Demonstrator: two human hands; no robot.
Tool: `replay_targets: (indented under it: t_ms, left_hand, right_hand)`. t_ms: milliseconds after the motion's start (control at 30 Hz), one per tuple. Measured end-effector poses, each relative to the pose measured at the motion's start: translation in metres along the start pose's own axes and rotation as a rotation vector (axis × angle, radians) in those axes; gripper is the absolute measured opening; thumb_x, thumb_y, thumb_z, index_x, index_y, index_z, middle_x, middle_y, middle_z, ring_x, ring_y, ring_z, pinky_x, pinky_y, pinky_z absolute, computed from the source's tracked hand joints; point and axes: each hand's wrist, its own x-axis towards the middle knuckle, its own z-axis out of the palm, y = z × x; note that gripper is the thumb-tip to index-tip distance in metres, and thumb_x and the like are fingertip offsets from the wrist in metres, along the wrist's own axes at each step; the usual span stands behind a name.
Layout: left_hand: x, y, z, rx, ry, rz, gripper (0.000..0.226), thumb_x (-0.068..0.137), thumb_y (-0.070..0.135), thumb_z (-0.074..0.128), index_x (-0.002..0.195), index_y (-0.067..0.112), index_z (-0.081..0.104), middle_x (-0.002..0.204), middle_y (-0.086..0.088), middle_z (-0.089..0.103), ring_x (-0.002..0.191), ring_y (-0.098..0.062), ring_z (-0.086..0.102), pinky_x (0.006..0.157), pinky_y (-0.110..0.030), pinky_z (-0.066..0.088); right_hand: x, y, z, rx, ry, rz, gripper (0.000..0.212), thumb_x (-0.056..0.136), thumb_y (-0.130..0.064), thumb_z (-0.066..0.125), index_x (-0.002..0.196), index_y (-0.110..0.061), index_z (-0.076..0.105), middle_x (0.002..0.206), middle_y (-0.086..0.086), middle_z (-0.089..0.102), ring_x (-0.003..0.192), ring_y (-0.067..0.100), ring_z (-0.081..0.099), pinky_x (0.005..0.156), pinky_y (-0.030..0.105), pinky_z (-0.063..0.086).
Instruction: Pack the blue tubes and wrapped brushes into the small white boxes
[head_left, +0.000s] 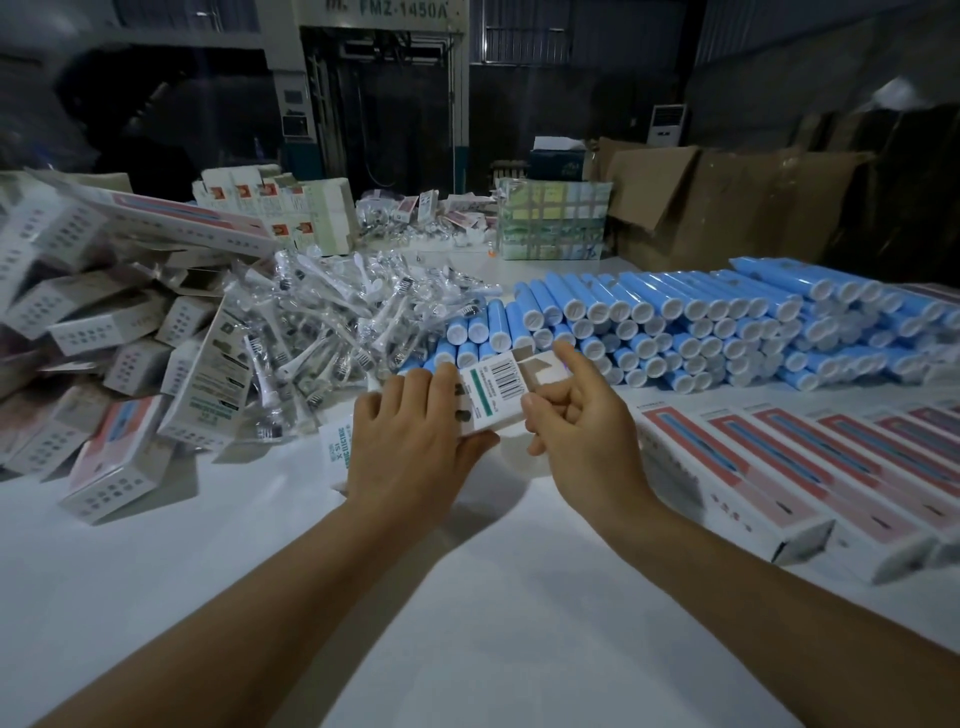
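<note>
My left hand (410, 441) grips a small white box (493, 395) with a barcode and a green stripe, held just above the table. My right hand (576, 415) is at the box's open far end, index finger raised over the end flap (540, 364), the other fingers curled against the box's right edge. Behind the box lies a wide stack of blue tubes (675, 317) with white caps facing me. A heap of wrapped brushes (332, 312) in clear film sits to the left of the tubes.
A tumbled pile of small white boxes (104, 374) fills the left side. Long flat white and pink boxes (810, 457) lie in a row at the right. Another small box (335, 452) lies under my left hand. Cardboard cartons (727, 202) stand behind the white table (493, 597).
</note>
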Motion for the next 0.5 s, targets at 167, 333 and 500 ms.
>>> replay_targets:
  t_ms: [167, 333, 500]
  left_hand:
    - [-0.002, 0.004, 0.003, 0.039, -0.001, 0.04, 0.066, 0.076, 0.051, 0.06, 0.117, -0.001, 0.059, 0.099, -0.017, 0.063, 0.087, -0.037, 0.059, 0.071, -0.047, 0.047]
    - [-0.002, 0.004, 0.007, 0.075, -0.008, 0.052, 0.068, 0.075, 0.052, 0.063, 0.117, -0.002, 0.059, 0.098, -0.017, 0.063, 0.085, -0.037, 0.059, 0.07, -0.046, 0.047]
    - [-0.002, 0.005, 0.009, 0.107, -0.008, 0.068, 0.067, 0.075, 0.053, 0.062, 0.115, 0.0, 0.059, 0.099, -0.017, 0.062, 0.085, -0.036, 0.059, 0.071, -0.046, 0.047]
  right_hand:
    - [0.007, 0.004, -0.002, -0.094, -0.037, 0.07, 0.059, 0.092, -0.015, 0.058, 0.145, -0.028, 0.036, 0.081, -0.003, 0.067, 0.082, 0.017, 0.067, 0.076, 0.036, 0.057]
    - [0.006, 0.01, -0.001, -0.004, -0.002, 0.097, 0.02, 0.091, -0.012, 0.06, 0.092, -0.031, 0.061, 0.08, -0.017, 0.069, 0.081, 0.002, 0.068, 0.066, 0.015, 0.054]
    - [0.004, 0.011, 0.0, -0.019, -0.028, 0.089, 0.028, 0.093, -0.011, 0.056, 0.08, -0.035, 0.061, 0.088, -0.017, 0.066, 0.084, 0.0, 0.064, 0.062, 0.009, 0.049]
